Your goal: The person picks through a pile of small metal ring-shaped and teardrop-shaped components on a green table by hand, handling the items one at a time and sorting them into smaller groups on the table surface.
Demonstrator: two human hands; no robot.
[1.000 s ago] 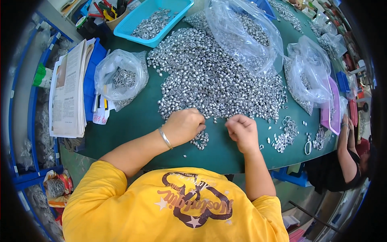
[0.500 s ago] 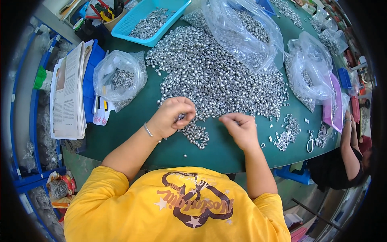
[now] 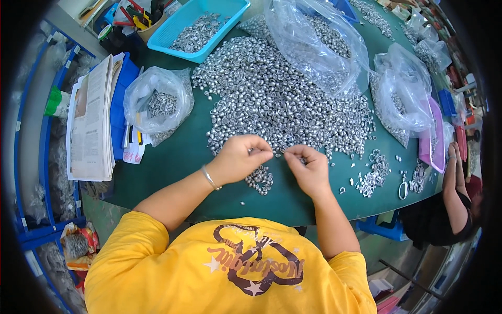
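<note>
A wide heap of small silvery domed metal pieces [image 3: 282, 99], some showing hollow undersides, covers the middle of the green table [image 3: 209, 204]. At its near edge my left hand [image 3: 243, 159] is pinched closed, thumb against forefinger, a bracelet on its wrist. Just right of it, my right hand [image 3: 309, 170] is also closed in a pinch, fingertips facing the left ones across a small gap. Anything between the fingertips is too small to make out. A small separate cluster of the same pieces [image 3: 260, 180] lies between and below my hands.
Clear bags of metal parts stand left [image 3: 157, 104] and right [image 3: 400, 99]. A turquoise basket [image 3: 230, 26] is at the back left, papers [image 3: 91, 120] at far left. Ring-like pieces [image 3: 374, 175] lie right, near a purple tray [image 3: 436, 141]. Another person's arm [image 3: 454, 188] rests at far right.
My left hand has moved right and slightly down, closer to the right hand, its fingers now pointing toward it. The right hand has shifted only slightly.
</note>
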